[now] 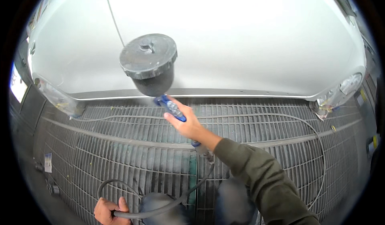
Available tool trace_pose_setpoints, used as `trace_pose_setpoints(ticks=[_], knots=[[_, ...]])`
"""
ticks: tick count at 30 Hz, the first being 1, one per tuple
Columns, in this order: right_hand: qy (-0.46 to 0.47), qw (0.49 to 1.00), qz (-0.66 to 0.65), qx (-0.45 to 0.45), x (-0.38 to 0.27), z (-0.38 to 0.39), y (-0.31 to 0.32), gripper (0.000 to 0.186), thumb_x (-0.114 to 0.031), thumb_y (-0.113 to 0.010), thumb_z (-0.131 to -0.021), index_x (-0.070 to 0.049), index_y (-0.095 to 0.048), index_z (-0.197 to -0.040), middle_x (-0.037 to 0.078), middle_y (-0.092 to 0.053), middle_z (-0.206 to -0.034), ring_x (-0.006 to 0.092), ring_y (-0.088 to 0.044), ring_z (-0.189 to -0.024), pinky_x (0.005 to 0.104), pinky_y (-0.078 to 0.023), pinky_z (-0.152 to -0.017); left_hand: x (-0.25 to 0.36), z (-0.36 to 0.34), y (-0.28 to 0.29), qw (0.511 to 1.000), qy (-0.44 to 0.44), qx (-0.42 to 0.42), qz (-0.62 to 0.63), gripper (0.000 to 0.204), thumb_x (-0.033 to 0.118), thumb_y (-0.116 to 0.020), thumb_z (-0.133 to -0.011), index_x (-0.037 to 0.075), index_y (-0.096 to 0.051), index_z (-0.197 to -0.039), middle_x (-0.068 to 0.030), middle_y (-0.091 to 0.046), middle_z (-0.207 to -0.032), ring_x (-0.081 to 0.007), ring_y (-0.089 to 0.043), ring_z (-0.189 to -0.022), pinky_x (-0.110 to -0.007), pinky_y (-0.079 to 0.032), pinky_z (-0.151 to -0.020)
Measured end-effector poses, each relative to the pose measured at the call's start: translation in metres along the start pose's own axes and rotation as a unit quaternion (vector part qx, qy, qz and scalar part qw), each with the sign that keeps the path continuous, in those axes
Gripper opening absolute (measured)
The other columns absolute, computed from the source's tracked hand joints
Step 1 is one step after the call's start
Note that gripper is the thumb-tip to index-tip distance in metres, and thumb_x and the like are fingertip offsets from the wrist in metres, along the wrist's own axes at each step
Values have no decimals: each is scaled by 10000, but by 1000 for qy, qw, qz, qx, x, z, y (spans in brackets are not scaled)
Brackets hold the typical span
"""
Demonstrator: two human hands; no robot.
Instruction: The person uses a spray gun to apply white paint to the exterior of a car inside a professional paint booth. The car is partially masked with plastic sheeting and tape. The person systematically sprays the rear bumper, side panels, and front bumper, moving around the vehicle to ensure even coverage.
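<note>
My right hand (182,118) is closed round the blue handle of a spray gun (163,100). A dark grey lidded paint cup (148,60) sits on top of the gun, tilted a little to the left. The gun is in front of the lower edge of a light silver-white car body panel (224,60). From the gun's lower end a grey air hose (188,193) curves down to the left. At the lower left my left hand (109,212) is wrapped round this hose. The gun's nozzle is hidden under the cup.
Underfoot is a metal floor grating (132,156), with more grey hose (319,138) looping across it to the right. Masked areas (60,100) mark both lower corners of the panel. A thin line (113,18) runs upward behind the cup. My legs (234,203) show at the lower edge.
</note>
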State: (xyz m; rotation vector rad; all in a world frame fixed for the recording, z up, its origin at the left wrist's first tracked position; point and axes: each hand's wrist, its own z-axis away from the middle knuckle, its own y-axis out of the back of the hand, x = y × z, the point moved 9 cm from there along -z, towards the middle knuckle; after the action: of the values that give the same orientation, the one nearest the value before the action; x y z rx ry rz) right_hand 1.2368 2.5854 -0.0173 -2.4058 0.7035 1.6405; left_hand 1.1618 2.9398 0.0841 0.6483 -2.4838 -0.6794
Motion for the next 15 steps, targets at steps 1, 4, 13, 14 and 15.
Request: trace_pose_setpoints(ticks=[1, 4, 13, 14, 15], knots=[[-15, 999, -19, -32, 2, -1, -2, 572, -149, -615, -905, -6, -428, -1426, 156, -669, -1052, 165, -612, -884, 288, -468, -846, 2, -1, -5, 1000, 1, -5, 4, 396, 93, -756, -761, 61, -391, -609, -64, -351, -553, -188, -337, -486, -336, -237, -482], [-15, 998, -12, 63, 0, 18, 54, 554, -163, -634, -900, 5, -461, -1399, 84, -641, -868, 111, -518, -720, 263, -458, -725, 25, -6, -27, 999, -27, -43, 10, 379, 119, -754, -793, 61, -422, -620, -71, -360, -558, -199, -348, -490, -344, -277, -492], [-18, 968, 50, 246, 1, 161, 272, 540, -164, -653, -891, 6, -496, -1379, 42, -657, -870, 46, -504, -729, 233, -454, -697, 97, 8, -107, 968, -128, -162, 140, 347, 195, -727, -892, 72, -473, -690, -87, -322, -615, -225, -233, -530, -388, -192, -564], [-37, 963, 27, 265, 7, 179, 302, 540, -159, -652, -893, 2, -494, -1383, 35, -657, -873, 43, -503, -731, 230, -454, -697, 113, 7, -120, 964, -137, -181, 139, 352, 190, -724, -894, 73, -462, -689, -85, -314, -618, -226, -218, -537, -381, -179, -584], [-56, 958, 3, 282, 10, 197, 329, 540, -155, -651, -895, -2, -493, -1388, 29, -657, -876, 40, -502, -733, 227, -453, -698, 127, 7, -134, 960, -144, -199, 137, 358, 184, -721, -896, 74, -451, -688, -82, -306, -621, -226, -204, -543, -373, -165, -605]])
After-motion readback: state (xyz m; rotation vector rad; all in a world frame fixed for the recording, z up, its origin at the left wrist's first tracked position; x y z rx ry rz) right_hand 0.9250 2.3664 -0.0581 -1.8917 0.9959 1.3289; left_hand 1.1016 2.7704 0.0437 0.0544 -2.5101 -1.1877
